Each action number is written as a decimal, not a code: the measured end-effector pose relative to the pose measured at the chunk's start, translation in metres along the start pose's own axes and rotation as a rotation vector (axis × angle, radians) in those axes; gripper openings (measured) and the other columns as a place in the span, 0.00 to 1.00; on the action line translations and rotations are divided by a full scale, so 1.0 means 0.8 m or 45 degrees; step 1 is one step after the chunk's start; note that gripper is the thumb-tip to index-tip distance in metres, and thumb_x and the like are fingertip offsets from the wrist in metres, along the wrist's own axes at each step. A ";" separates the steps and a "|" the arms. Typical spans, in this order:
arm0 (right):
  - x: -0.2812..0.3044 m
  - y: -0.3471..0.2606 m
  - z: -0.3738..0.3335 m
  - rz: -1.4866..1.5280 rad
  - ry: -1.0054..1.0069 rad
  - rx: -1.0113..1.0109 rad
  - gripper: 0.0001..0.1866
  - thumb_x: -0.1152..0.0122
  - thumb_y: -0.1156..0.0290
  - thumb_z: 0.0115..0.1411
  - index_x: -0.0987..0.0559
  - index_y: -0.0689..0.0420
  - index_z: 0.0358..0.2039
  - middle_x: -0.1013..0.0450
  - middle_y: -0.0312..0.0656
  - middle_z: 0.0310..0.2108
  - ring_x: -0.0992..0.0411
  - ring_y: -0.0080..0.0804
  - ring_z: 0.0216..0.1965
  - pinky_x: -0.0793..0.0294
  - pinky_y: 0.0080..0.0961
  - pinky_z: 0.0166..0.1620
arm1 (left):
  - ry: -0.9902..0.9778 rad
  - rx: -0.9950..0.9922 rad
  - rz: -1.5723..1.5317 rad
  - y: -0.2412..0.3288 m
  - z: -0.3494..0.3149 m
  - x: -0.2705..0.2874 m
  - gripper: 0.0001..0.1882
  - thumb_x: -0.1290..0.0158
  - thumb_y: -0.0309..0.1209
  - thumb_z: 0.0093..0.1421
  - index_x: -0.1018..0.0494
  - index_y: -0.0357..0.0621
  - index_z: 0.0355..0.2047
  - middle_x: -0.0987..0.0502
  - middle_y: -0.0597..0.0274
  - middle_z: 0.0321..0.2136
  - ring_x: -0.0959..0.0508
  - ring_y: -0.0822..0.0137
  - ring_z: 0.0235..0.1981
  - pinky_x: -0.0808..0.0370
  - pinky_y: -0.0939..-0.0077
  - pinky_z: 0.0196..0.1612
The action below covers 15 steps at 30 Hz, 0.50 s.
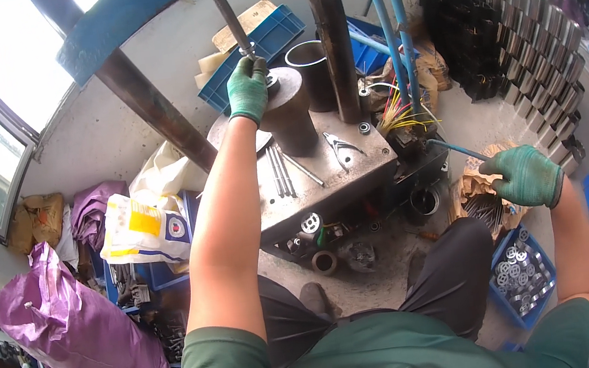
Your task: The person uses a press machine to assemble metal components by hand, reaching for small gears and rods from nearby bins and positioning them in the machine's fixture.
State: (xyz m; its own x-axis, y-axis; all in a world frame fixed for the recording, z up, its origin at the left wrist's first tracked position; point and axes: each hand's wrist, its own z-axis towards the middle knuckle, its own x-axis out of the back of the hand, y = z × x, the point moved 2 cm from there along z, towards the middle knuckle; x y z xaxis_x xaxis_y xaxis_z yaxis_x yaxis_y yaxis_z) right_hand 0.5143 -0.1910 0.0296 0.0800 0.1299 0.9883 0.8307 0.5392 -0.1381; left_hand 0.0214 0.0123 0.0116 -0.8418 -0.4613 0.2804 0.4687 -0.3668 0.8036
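Observation:
My left hand (248,91), in a green glove, reaches forward with its fingers wrapped round the lower part of a metal shaft (229,18). The shaft stands nearly upright, tilted a little left, with a ring-like collar just above the fingers. Its lower end is partly hidden by the glove, over the top of a thick steel cylinder (292,120) on the metal bench (364,170). Out to the right, my gloved right hand (530,175) is closed on the end of a thin blue lever (459,149), which runs to a dark unit beside the bench.
Thin rods (280,171) and pliers (338,149) lie on the bench. Dark posts (328,29) rise around it. Blue bins (522,276) of metal parts, stacked metal tubes (528,53) and a purple sack (77,327) stand around me. Coloured wires (403,114) hang near the lever.

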 end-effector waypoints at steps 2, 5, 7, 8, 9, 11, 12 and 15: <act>-0.007 -0.005 -0.003 0.049 0.025 -0.058 0.21 0.42 0.66 0.54 0.14 0.60 0.46 0.18 0.55 0.39 0.19 0.55 0.42 0.19 0.46 0.50 | 0.031 -0.032 0.147 -0.006 0.003 0.012 0.12 0.42 0.36 0.73 0.21 0.38 0.44 0.16 0.55 0.32 0.19 0.64 0.32 0.23 0.68 0.40; -0.027 -0.002 -0.020 0.060 -0.017 -0.113 0.19 0.42 0.66 0.54 0.13 0.60 0.43 0.18 0.55 0.38 0.19 0.55 0.41 0.19 0.46 0.49 | 0.035 -0.045 0.202 -0.010 0.005 0.012 0.14 0.41 0.39 0.71 0.20 0.40 0.47 0.15 0.49 0.36 0.15 0.56 0.35 0.21 0.64 0.43; -0.043 -0.004 -0.033 0.069 -0.062 -0.143 0.17 0.42 0.66 0.54 0.13 0.60 0.40 0.18 0.55 0.37 0.19 0.55 0.40 0.19 0.46 0.48 | 0.032 -0.034 0.200 -0.003 0.001 0.012 0.12 0.42 0.37 0.73 0.20 0.39 0.45 0.18 0.61 0.30 0.23 0.70 0.30 0.24 0.71 0.39; -0.052 -0.005 -0.039 0.077 -0.085 -0.162 0.16 0.41 0.66 0.54 0.12 0.59 0.38 0.18 0.54 0.36 0.19 0.56 0.39 0.19 0.46 0.47 | 0.031 -0.029 0.188 -0.005 0.000 0.015 0.13 0.42 0.37 0.73 0.20 0.39 0.45 0.19 0.61 0.29 0.23 0.70 0.30 0.24 0.71 0.38; -0.060 -0.005 -0.045 0.078 -0.089 -0.161 0.15 0.41 0.65 0.55 0.13 0.59 0.36 0.18 0.54 0.35 0.19 0.56 0.38 0.19 0.47 0.46 | 0.030 -0.024 0.177 -0.005 0.000 0.018 0.13 0.42 0.37 0.72 0.20 0.38 0.44 0.19 0.62 0.29 0.24 0.71 0.29 0.25 0.71 0.38; -0.075 -0.012 -0.061 0.075 -0.035 -0.187 0.13 0.39 0.64 0.56 0.14 0.59 0.32 0.19 0.54 0.32 0.20 0.56 0.35 0.20 0.47 0.43 | 0.028 -0.025 0.156 -0.003 0.001 0.014 0.13 0.41 0.38 0.72 0.20 0.38 0.44 0.19 0.62 0.28 0.25 0.71 0.28 0.25 0.72 0.37; -0.084 -0.015 -0.064 0.074 0.005 -0.193 0.12 0.38 0.63 0.56 0.15 0.59 0.29 0.20 0.54 0.31 0.20 0.57 0.34 0.20 0.48 0.42 | 0.027 -0.023 0.165 -0.001 0.000 0.013 0.14 0.41 0.38 0.72 0.20 0.38 0.44 0.20 0.63 0.28 0.25 0.72 0.28 0.25 0.72 0.37; -0.082 -0.036 -0.068 0.143 0.144 -0.253 0.12 0.37 0.65 0.56 0.15 0.61 0.28 0.20 0.55 0.30 0.20 0.55 0.33 0.20 0.46 0.41 | 0.033 -0.012 0.151 -0.011 0.003 0.012 0.14 0.40 0.40 0.71 0.20 0.40 0.44 0.19 0.58 0.30 0.22 0.66 0.31 0.24 0.69 0.38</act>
State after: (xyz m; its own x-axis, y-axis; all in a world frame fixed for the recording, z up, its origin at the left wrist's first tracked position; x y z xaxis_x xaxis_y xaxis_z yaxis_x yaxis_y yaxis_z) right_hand 0.5148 -0.2602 -0.0276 0.2297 0.0795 0.9700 0.9043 0.3511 -0.2429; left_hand 0.0085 0.0127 0.0088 -0.7729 -0.5228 0.3595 0.5674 -0.3161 0.7603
